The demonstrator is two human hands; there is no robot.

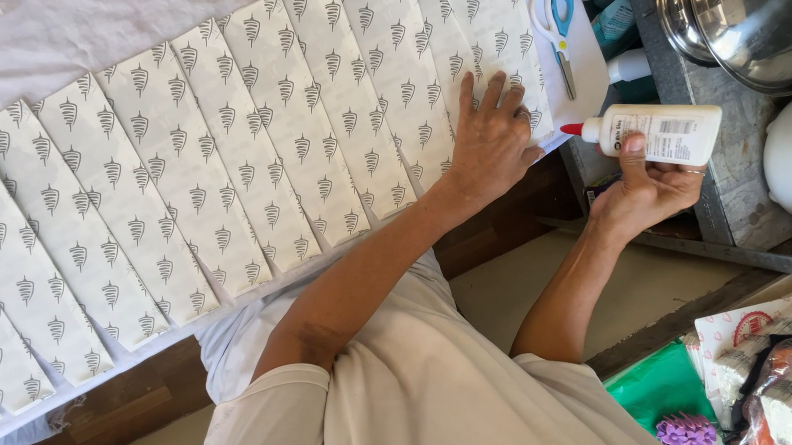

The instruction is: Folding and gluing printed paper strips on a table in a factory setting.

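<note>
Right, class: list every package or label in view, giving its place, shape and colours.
Paper strips: fanned across the table, long, white with grey motifs.
Glue bottle: in right hand, white, red tip, small label.
Wrapped packs: lower right, white with red.

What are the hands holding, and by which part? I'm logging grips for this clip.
The right hand holds a white glue bottle around its body, red tip free. The left hand holds nothing; it presses flat on a printed paper strip.

Flat white paper strips (pixel 236 158): repeating grey leaf-like motif. Plastic glue bottle (pixel 665 132): white, red tip. Scissors (pixel 558 28): blue-and-white handles. Wooden surface (pixel 501 223): dark brown. Plastic bag (pixel 656 389): green.
</note>
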